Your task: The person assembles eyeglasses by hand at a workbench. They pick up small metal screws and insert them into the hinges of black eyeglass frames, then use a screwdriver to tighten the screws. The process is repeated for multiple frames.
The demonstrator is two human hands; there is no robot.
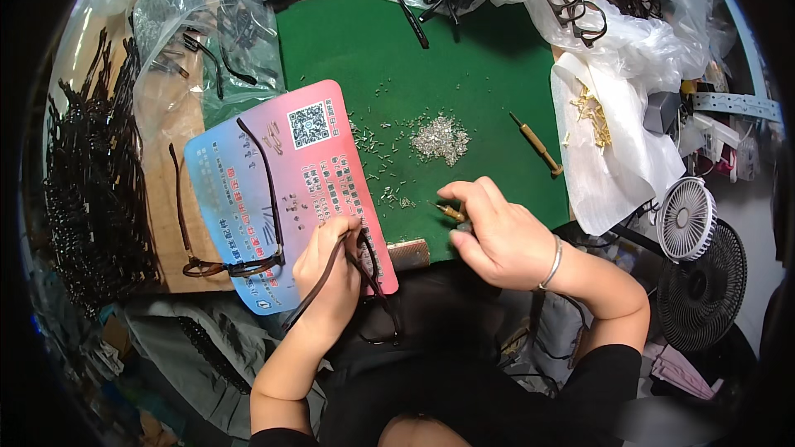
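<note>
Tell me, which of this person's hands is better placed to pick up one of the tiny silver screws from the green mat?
The right hand: it rests on the green mat, just below the screw pile, though it holds a small screwdriver. The left hand grips an eyeglass frame.

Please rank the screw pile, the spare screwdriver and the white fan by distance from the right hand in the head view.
From the right hand:
1. Screw pile, just ahead on the green mat.
2. Spare screwdriver, ahead and to the right.
3. White fan, far right, off the mat.
</note>
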